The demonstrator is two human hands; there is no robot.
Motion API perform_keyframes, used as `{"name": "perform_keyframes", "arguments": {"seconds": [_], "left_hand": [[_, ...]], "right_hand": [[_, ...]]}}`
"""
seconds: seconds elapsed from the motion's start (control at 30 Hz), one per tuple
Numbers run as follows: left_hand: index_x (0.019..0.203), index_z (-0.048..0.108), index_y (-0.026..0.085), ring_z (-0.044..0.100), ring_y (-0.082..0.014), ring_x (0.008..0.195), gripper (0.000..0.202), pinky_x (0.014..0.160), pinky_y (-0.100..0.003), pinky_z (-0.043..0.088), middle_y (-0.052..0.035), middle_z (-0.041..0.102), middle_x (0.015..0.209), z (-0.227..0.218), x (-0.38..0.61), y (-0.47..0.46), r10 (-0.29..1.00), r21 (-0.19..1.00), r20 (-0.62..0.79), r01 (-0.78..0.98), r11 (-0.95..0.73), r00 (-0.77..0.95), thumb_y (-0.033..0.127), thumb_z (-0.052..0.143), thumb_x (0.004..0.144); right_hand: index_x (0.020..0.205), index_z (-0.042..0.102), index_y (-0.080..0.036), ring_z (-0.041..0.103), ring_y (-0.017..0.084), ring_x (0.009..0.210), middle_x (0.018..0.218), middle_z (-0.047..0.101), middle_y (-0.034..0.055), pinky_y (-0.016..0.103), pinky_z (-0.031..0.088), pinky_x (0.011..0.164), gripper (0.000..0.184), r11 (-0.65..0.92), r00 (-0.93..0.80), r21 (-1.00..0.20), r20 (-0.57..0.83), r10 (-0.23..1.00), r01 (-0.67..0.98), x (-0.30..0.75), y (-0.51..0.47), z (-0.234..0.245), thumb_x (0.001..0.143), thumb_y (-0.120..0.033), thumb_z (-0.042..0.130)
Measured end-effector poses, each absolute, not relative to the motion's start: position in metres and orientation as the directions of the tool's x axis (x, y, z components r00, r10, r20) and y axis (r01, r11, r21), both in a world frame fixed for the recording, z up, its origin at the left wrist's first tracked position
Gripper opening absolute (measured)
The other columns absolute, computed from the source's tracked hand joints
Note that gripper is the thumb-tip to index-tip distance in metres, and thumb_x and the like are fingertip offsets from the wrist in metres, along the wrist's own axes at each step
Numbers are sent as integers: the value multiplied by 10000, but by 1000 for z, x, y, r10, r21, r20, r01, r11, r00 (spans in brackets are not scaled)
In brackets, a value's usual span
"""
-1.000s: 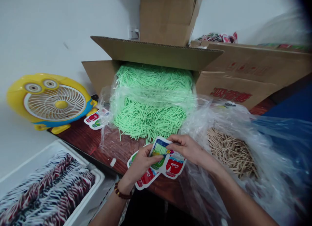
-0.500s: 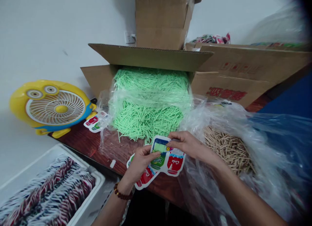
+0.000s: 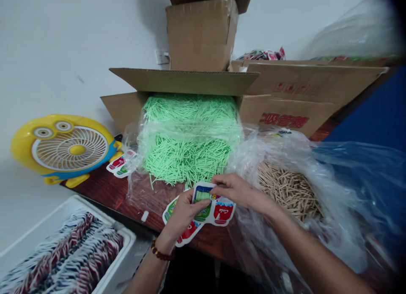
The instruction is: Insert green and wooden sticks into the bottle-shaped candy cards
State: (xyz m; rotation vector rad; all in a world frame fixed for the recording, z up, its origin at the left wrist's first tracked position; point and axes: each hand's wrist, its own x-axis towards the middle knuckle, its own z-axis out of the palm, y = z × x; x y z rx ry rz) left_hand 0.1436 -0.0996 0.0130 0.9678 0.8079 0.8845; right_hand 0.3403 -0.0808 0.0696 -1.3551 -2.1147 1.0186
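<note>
My left hand, a beaded bracelet at its wrist, grips a flat bottle-shaped packet printed in red "Cola" and green. Thin green sticks show through its upper left window. At the packet's top edge, the fingers of my right hand are pinched together against it. Under the held packet, a second similar packet sticks out to the lower left, partly covered by my left hand. Just beyond both hands, a heap of green sticks spills from a plastic-lined cardboard box tipped on its side.
Brown sticks lie in a clear plastic bag at the right. A yellow fan and another packet are on the left. A white foam box of packed packets stands lower left. More cartons rise behind.
The view has shifted slightly, so most things sit a little further left. Both hands keep their hold on the packet, with the right fingers more curled at its top edge.
</note>
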Motion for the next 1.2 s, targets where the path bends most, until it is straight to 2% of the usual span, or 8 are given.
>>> {"name": "perform_keyframes", "arguments": {"seconds": [0.1,0.2,0.37,0.47,0.7,0.93,1.07,1.2], "left_hand": [[927,717,150,668,-139,681,236,669,-242,533,-16,753,825,15,146,-101,921,947,-155,-213,242,356,228,778,713],[887,735,128,669,-144,671,198,661,-238,533,-30,761,802,17,149,-104,923,956,-150,-186,227,354,240,764,726],[940,716,138,693,-173,709,284,708,-293,557,-48,767,856,18,152,-109,886,907,-212,-253,335,411,246,793,690],[929,709,132,691,-173,689,283,693,-289,557,-49,760,835,17,158,-111,883,911,-231,-228,344,408,258,791,689],[1056,662,173,666,-192,852,412,774,-269,529,-34,735,969,18,186,-123,904,986,-128,-42,158,408,257,788,673],[858,698,143,637,-179,643,238,610,-246,504,-12,720,714,9,201,-145,890,978,-206,103,180,407,335,731,722],[829,711,158,640,-187,685,169,646,-246,492,-7,725,729,7,211,-152,823,980,-196,130,149,533,310,696,758],[807,715,162,637,-195,720,157,652,-243,485,-17,731,775,9,224,-156,786,976,-209,176,129,582,310,675,777]], "right_hand": [[843,646,-184,491,106,621,678,587,-31,212,273,532,127,235,-417,-770,-44,908,593,346,-81,66,808,-300,607],[805,654,-183,489,104,612,659,590,-30,211,280,537,124,244,-420,-750,-50,906,615,351,-85,65,824,-281,581],[803,663,-179,494,102,600,660,603,-30,211,295,540,148,233,-391,-760,-30,920,607,359,-92,63,832,-296,579],[826,674,-183,511,109,625,682,618,-27,210,314,559,162,222,-375,-767,-26,927,602,366,-99,62,842,-312,577],[853,685,-193,527,102,646,729,643,-30,204,338,592,136,213,-315,-757,10,949,617,377,-128,71,860,-281,581],[772,670,-171,508,86,600,651,593,-41,198,301,540,180,181,-242,-781,39,970,597,393,-162,52,881,-284,583],[741,660,-172,507,90,618,645,571,-43,207,304,556,199,153,-216,-770,20,976,620,407,-181,43,870,-316,613],[712,656,-177,499,87,608,615,542,-54,207,300,558,235,134,-214,-779,0,977,612,426,-192,39,861,-356,629]]}}
